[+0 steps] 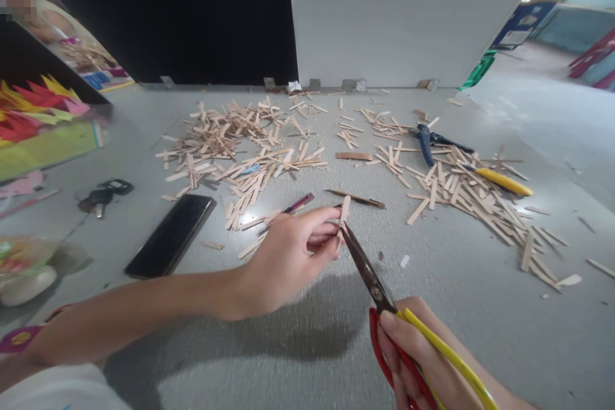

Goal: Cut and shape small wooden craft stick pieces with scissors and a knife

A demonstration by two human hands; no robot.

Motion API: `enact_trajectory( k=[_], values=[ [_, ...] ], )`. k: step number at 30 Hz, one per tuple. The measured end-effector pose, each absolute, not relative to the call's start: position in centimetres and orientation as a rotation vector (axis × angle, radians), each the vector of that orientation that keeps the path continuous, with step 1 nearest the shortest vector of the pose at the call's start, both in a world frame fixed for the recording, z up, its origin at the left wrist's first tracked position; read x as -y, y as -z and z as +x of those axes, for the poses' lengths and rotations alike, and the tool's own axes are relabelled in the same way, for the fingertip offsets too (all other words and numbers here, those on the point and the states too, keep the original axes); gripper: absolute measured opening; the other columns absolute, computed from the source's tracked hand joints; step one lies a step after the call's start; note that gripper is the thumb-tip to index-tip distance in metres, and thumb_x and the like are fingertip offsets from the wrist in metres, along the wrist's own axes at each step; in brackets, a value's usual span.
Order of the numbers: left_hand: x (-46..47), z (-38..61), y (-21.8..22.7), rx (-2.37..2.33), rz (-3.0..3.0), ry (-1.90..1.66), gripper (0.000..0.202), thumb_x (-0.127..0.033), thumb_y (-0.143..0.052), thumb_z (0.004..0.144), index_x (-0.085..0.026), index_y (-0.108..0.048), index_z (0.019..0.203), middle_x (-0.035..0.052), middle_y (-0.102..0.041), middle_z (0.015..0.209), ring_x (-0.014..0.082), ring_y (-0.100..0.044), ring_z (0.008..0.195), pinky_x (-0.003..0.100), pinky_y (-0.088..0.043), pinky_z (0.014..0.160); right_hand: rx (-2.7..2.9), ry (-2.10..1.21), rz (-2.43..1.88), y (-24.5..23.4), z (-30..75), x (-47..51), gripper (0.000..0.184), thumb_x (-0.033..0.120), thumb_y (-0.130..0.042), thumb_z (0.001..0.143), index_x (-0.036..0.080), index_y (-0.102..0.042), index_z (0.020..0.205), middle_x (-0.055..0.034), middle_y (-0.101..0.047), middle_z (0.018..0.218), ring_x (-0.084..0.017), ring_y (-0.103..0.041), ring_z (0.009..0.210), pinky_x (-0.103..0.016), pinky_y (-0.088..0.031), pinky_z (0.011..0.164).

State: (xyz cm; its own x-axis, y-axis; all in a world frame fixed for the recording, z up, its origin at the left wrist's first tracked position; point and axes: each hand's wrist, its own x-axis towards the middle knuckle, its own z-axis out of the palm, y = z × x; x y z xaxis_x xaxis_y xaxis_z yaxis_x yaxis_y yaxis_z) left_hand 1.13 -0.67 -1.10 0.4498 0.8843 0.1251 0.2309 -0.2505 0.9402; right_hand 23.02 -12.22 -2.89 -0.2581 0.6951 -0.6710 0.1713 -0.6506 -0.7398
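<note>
My left hand (293, 256) pinches a short wooden craft stick (344, 210) upright between thumb and fingers, just above the grey table. My right hand (423, 359) grips the red and yellow handles of a pair of scissors (369, 272). The dark blades point up and left, and their tips meet the lower end of the stick at my left fingertips. Whether the blades are parted is hard to tell.
Piles of cut wooden sticks (240, 141) cover the table's middle and right (471, 195). A black phone (172, 235) and keys (103, 195) lie left. Blue pliers (425, 141), a yellow-handled tool (504, 181), a dark red pen (298, 204), coloured paper (33, 122) and a white partition (408, 13) surround them.
</note>
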Motion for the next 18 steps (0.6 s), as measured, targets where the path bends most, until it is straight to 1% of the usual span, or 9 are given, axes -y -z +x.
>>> enact_trajectory(
  k=[3,5,8,10,12,13,15,18],
  values=[
    [1.0,1.4,1.2,-0.961,1.66,-0.825,0.017,-0.019,-0.062,0.095,-0.015,-0.07,0.109,0.0058,-0.087,0.093,0.0179,-0.085,0.078,0.021,-0.07,0.077,1.046,-1.925,-1.656,3.1,22.6,12.5,0.069,0.094,-0.051,0.089,0.025,-0.05,0.083,0.0129,-0.042,0.043,-0.009,-0.043,0.041,-0.023,-0.041,0.048],
    [1.1,1.4,1.2,-0.961,1.595,-0.83,0.017,-0.02,-0.064,0.095,-0.015,-0.071,0.11,0.0061,-0.086,0.094,0.0187,-0.086,0.081,0.022,-0.07,0.079,1.062,-1.874,-1.655,3.1,22.3,12.6,0.073,0.099,-0.052,0.085,0.026,-0.05,0.085,0.0135,-0.041,0.042,-0.01,-0.044,0.042,-0.023,-0.041,0.048],
    [1.0,1.3,0.8,-0.935,1.578,-0.812,0.019,-0.025,-0.063,0.099,-0.014,-0.072,0.111,0.0079,-0.085,0.095,0.0199,-0.085,0.083,0.025,-0.071,0.081,1.064,-1.842,-1.66,2.8,22.1,12.7,0.079,0.105,-0.051,0.076,0.026,-0.048,0.085,0.0146,-0.04,0.043,-0.009,-0.04,0.041,-0.024,-0.044,0.048],
    [0.8,1.1,0.4,-0.923,1.593,-0.751,0.024,-0.031,-0.06,0.103,-0.012,-0.073,0.11,0.0106,-0.083,0.101,0.0212,-0.085,0.083,0.028,-0.072,0.079,1.078,-1.843,-1.669,2.5,22.2,12.7,0.08,0.106,-0.051,0.074,0.027,-0.047,0.083,0.0145,-0.039,0.044,-0.008,-0.038,0.042,-0.023,-0.043,0.047],
    [0.5,1.0,0.1,-0.917,1.563,-0.722,0.031,-0.039,-0.06,0.105,-0.012,-0.074,0.108,0.0115,-0.08,0.105,0.0231,-0.084,0.086,0.032,-0.074,0.078,1.117,-1.851,-1.646,2.5,22.4,12.6,0.079,0.105,-0.052,0.075,0.027,-0.047,0.081,0.0138,-0.04,0.045,-0.008,-0.037,0.042,-0.021,-0.04,0.046],
    [0.4,0.9,0.0,-0.916,1.539,-0.727,0.033,-0.042,-0.06,0.106,-0.012,-0.073,0.107,0.011,-0.079,0.104,0.0238,-0.084,0.087,0.033,-0.074,0.077,1.142,-1.861,-1.623,2.6,22.6,12.6,0.078,0.104,-0.052,0.077,0.026,-0.047,0.081,0.0135,-0.04,0.046,-0.008,-0.037,0.042,-0.021,-0.041,0.046],
    [0.3,0.9,0.1,-0.922,1.51,-0.745,0.033,-0.043,-0.059,0.106,-0.013,-0.072,0.103,0.0091,-0.077,0.097,0.0242,-0.083,0.088,0.034,-0.074,0.076,1.188,-1.887,-1.556,3.1,22.8,12.5,0.077,0.103,-0.05,0.081,0.026,-0.048,0.081,0.0133,-0.04,0.046,-0.008,-0.036,0.041,-0.021,-0.043,0.047],
    [0.3,0.9,0.4,-0.955,1.544,-0.737,0.033,-0.042,-0.056,0.109,-0.014,-0.07,0.1,0.0079,-0.076,0.094,0.0228,-0.083,0.085,0.033,-0.074,0.076,1.232,-1.924,-1.465,3.8,22.9,12.4,0.074,0.099,-0.048,0.087,0.025,-0.049,0.08,0.0111,-0.043,0.049,-0.009,-0.042,0.044,-0.023,-0.046,0.05]
  ],
)
